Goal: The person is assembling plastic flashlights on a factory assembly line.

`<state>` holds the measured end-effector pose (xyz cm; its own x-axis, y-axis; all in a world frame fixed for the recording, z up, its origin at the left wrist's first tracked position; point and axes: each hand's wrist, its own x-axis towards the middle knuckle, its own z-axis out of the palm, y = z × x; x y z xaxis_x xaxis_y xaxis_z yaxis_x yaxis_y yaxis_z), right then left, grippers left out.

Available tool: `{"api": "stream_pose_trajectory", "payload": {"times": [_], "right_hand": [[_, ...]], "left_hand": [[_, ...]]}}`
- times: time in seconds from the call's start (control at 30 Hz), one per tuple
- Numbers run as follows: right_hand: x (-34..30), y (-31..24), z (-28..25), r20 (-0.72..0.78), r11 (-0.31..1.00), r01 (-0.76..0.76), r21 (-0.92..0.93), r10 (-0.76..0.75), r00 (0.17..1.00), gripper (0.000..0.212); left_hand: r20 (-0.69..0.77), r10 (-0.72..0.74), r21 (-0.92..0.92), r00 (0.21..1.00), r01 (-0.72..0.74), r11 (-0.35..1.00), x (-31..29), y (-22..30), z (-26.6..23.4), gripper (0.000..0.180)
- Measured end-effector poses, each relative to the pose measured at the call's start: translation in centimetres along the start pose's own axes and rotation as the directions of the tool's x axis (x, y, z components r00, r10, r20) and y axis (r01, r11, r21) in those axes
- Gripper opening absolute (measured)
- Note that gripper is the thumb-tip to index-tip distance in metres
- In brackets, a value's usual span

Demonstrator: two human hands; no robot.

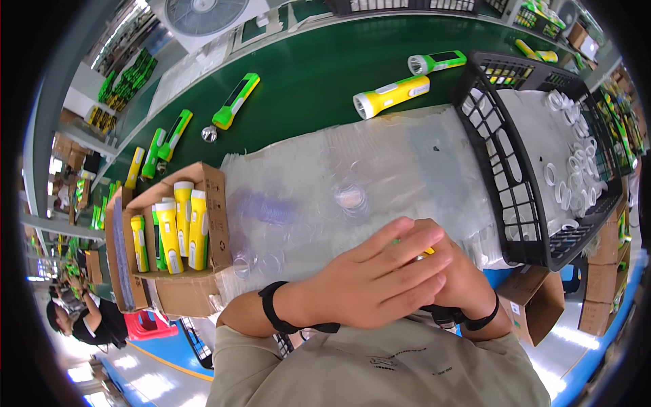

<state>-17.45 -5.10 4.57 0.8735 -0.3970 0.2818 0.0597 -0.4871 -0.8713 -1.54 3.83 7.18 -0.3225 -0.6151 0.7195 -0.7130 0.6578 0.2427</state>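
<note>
Left hand [376, 281] laid over right hand [461, 281], both clasped on a mostly hidden yellow-green flashlight [426, 252]. Several finished flashlights boxed in carton [213, 203]; clear lenses [351, 198] left on worktop [407, 156].

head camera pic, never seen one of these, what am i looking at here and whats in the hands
This is one view from a wide-angle camera worn on a person's head, looking down, so edges bend. The left hand lies over the right hand, both closed around a small yellow-green item, mostly hidden. Ahead lies a clear plastic sheet with clear round discs. On the left, a cardboard box holds yellow and green flashlights; on the right, a black crate holds white rings. More flashlights lie on the green belt.
</note>
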Motion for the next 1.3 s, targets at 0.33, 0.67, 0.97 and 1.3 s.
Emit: {"api": "stream_pose_trajectory", "payload": {"times": [0.33,0.67,0.97,1.3], "right_hand": [[0.7,0.4,0.9,-0.085,0.976,-0.194,-0.094,0.187,0.979,0.064],[0.4,1.1,0.0,-0.064,0.987,-0.121,0.109,0.128,0.990,0.075],[9.1,5.5,-3.6,0.014,0.938,-0.287,-0.197,0.295,0.955,0.034],[13.6,10.1,-1.8,0.159,0.822,-0.362,-0.439,0.468,0.869,0.030]], "left_hand": [[0.124,-0.050,-0.035,0.991,0.055,0.998,-0.2,-2.1,-0.9,0.047],[-0.094,-0.140,-0.245,0.986,0.113,0.963,-1.2,-3.5,1.9,0.038],[-0.185,-0.078,-0.498,0.980,-0.025,0.867,-1.6,-1.4,3.7,0.032],[-0.085,-0.236,-0.665,0.968,0.121,0.737,-2.1,-2.0,3.4,0.055]]}}
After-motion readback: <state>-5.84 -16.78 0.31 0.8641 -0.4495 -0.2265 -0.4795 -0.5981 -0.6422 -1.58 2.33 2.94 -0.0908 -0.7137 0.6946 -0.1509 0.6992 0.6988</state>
